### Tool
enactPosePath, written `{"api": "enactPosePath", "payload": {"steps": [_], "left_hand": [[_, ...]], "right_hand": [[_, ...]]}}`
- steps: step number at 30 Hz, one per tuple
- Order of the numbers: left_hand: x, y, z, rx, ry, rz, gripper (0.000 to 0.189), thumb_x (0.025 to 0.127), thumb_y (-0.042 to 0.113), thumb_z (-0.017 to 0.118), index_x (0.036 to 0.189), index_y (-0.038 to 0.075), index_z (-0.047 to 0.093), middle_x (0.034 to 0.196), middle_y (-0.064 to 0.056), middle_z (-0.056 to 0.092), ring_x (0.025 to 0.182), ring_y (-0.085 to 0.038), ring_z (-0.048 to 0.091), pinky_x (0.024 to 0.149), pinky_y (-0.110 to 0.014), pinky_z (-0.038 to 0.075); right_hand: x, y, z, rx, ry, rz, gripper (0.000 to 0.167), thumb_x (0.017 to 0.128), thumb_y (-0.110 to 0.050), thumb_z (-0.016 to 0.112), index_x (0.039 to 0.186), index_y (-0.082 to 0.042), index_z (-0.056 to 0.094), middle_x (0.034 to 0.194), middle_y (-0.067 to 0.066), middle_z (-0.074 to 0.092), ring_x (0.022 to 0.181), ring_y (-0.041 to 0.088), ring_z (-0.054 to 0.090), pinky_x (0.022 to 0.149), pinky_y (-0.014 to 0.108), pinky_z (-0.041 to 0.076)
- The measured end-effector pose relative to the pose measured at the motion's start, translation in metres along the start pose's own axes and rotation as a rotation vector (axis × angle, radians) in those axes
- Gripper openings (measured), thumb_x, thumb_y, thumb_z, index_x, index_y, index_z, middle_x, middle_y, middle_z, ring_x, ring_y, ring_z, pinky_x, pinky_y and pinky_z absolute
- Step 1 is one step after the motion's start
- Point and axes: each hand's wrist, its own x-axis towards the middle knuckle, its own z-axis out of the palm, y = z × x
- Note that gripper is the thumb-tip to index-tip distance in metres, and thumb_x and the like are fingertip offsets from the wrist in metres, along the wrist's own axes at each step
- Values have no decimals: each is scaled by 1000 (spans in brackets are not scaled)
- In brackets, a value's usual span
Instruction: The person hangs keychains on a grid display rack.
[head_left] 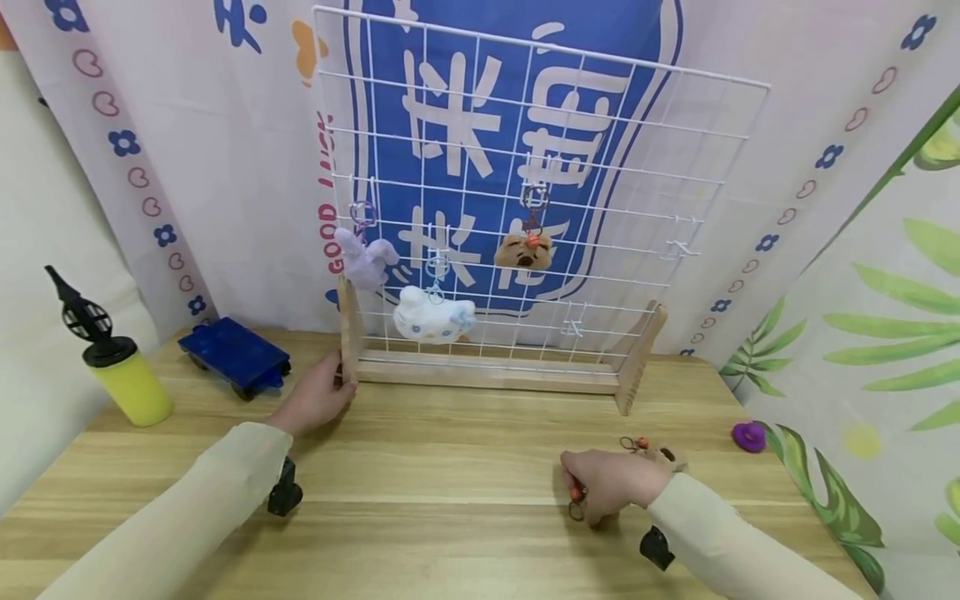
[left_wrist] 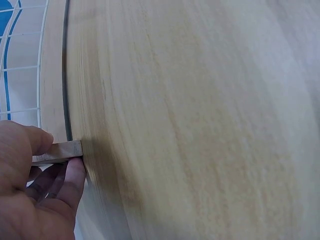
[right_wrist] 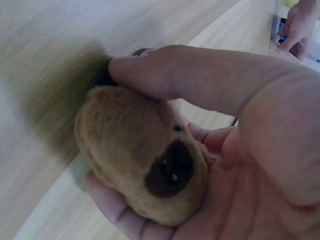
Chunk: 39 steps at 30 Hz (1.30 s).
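My left hand [head_left: 318, 398] grips the left wooden foot [left_wrist: 70, 149] of a stand, thumb on one side and fingers on the other. The stand's wooden crossbar [head_left: 487, 381] carries an upright white wire grid. In my right hand [head_left: 618, 482] is a brown plush keychain [right_wrist: 125, 135] with a dark nose, held between thumb and fingers low over the table; its ring [head_left: 576, 510] pokes out below. A similar plush keychain [head_left: 667, 456] lies just behind that hand, partly hidden. From the grid hang a purple plush keychain [head_left: 367, 260], a white one [head_left: 431, 318] and a brown one [head_left: 517, 252].
White hooks [head_left: 678, 248] sit on the grid's right side, with more [head_left: 573, 322] lower down. On the left stand a yellow hand pump [head_left: 137, 387] and a blue toy cart [head_left: 236, 354]. A purple ring-shaped object [head_left: 748, 436] lies at the table's right edge. Printed cloth hangs behind.
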Motion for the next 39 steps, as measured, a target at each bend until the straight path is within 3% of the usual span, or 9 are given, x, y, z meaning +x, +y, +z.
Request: {"api": "enactPosePath", "payload": {"steps": [5, 7, 11, 13, 16, 20, 24, 29, 39], "left_hand": [[-1, 0, 1, 4, 2, 8, 53, 100, 0, 58, 146, -19, 39, 131, -40, 60, 116, -52, 66, 92, -57, 61], [-1, 0, 1, 4, 4, 13, 53, 100, 0, 59, 145, -19, 39, 130, -40, 60, 115, -52, 66, 91, -57, 62], [-1, -1, 1, 6, 8, 21, 52, 100, 0, 59, 144, -19, 39, 128, -40, 60, 113, -52, 66, 90, -57, 62], [-1, -2, 2, 6, 8, 22, 52, 100, 0, 59, 145, -19, 39, 128, -40, 61, 114, -52, 67, 90, -57, 62], [-1, -2, 2, 9, 10, 23, 53, 100, 1, 59, 145, -19, 39, 128, -40, 61, 113, -51, 67, 90, -57, 62], [-1, -2, 2, 12, 12, 22, 53, 100, 0, 59, 145, -19, 39, 129, -40, 60, 113, -52, 66, 90, -58, 61], [-1, -1, 3, 7, 9, 20, 53, 100, 0, 59, 146, -19, 38, 131, -40, 59, 115, -52, 66, 92, -58, 61], [0, -1, 3, 1, 15, 22, 53, 100, 0, 58, 146, -19, 39, 130, -40, 60, 115, -51, 66, 91, -58, 61], [-1, -3, 2, -6, 22, 29, 51, 100, 0, 59, 144, -19, 40, 127, -39, 61, 111, -50, 68, 89, -56, 62]], "right_hand": [[-4, 5, 0, 0, 1, 18, 30, 76, 9, 79, 88, -7, 57, 80, 3, 53, 71, 16, 45, 60, 28, 33], [-4, 7, 0, -14, -2, 14, 29, 76, 8, 78, 79, -10, 55, 73, 0, 49, 65, 14, 43, 58, 27, 31], [-4, 8, 1, -27, -18, 14, 44, 79, 6, 76, 60, -17, 43, 58, -6, 33, 55, 11, 30, 55, 26, 23], [-4, 8, 1, -28, -25, 9, 49, 80, 3, 76, 58, -19, 39, 57, -7, 28, 55, 11, 26, 55, 26, 21], [-5, 11, 2, -15, -18, -40, 41, 85, -2, 77, 63, -17, 46, 62, -7, 36, 58, 10, 33, 56, 24, 26], [-2, 17, 1, 27, 28, -185, 24, 93, -8, 74, 77, -12, 57, 72, -6, 49, 65, 8, 44, 59, 21, 35], [3, 23, 1, 27, 109, -286, 22, 97, -13, 72, 79, -12, 60, 74, -8, 51, 65, 4, 44, 59, 20, 37], [7, 27, -1, 50, 202, -335, 14, 98, -16, 72, 85, -14, 67, 76, -9, 55, 66, 1, 45, 57, 19, 37], [13, 36, -1, 310, 232, -336, 18, 105, -22, 64, 102, -6, 71, 84, 9, 74, 67, 4, 61, 57, 20, 50]]}}
